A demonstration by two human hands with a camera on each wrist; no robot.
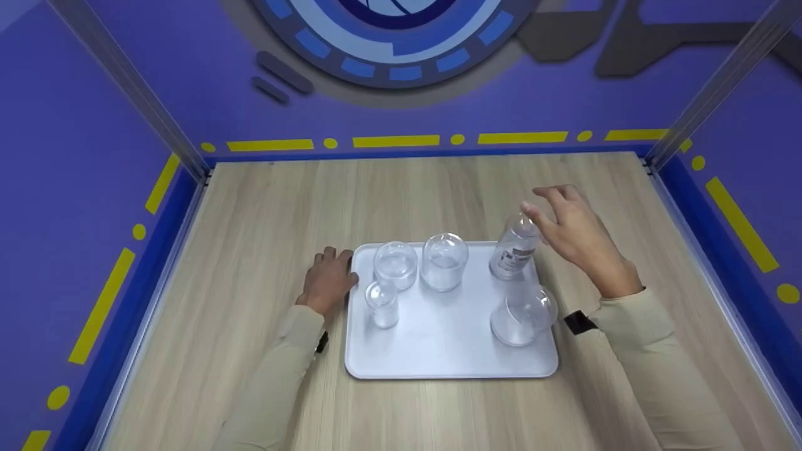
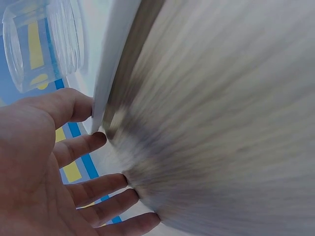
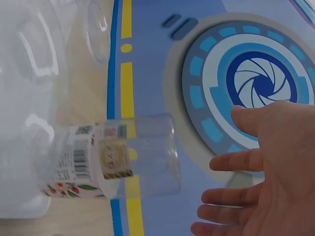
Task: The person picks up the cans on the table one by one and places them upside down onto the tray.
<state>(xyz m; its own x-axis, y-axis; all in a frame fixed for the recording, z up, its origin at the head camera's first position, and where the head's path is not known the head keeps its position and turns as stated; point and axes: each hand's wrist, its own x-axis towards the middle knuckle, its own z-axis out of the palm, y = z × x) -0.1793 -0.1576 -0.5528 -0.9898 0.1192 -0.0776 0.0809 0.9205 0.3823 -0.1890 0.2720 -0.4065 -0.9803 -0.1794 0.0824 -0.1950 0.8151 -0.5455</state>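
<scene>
My left hand [image 1: 327, 280] is at the left edge of a white tray [image 1: 442, 338]. In the left wrist view the thumb touches the tray's rim [image 2: 112, 64], and the other fingers lie spread, fingertips at the tabletop. My right hand [image 1: 575, 233] hovers beside and above a clear container with a printed label [image 1: 515, 255], which stands at the tray's back right. In the right wrist view the fingers [image 3: 231, 196] are extended, apart from the labelled container [image 3: 115, 157], with nothing held.
Two clear rounded jars [image 1: 443, 263] stand along the tray's back. A small clear jar [image 1: 383, 307] is at its left, and a wide clear vessel [image 1: 519, 318] at its front right. The wooden table [image 1: 263, 207] is bordered by blue walls [image 1: 401, 119].
</scene>
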